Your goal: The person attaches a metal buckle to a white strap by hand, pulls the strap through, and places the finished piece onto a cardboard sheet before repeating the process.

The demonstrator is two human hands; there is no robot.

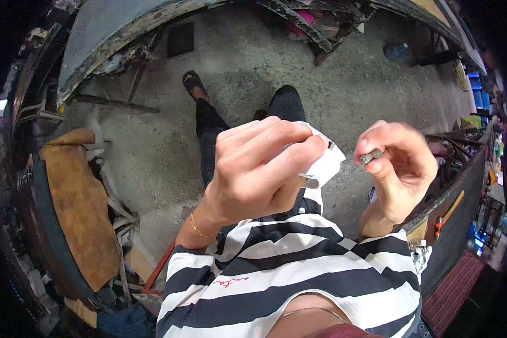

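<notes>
Left hand (262, 169) is gripping thin white sheet (327, 168), smooth-faced and creased, fingers curling over it. Right hand (400, 169) is pinching small lump (371, 156), grey-green and rough, between thumb and fingers. Lump is sitting near sheet, apart from it. Grey floor (253, 50) is showing speckled, worn surface. Mottled brown cover (79, 214) is lying at left, top edge curling.

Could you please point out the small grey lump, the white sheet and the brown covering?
Small grey lump (370, 156): head view, its middle.
White sheet (327, 167): head view, its uncovered part.
Brown covering (78, 208): head view, its broad middle.
</notes>
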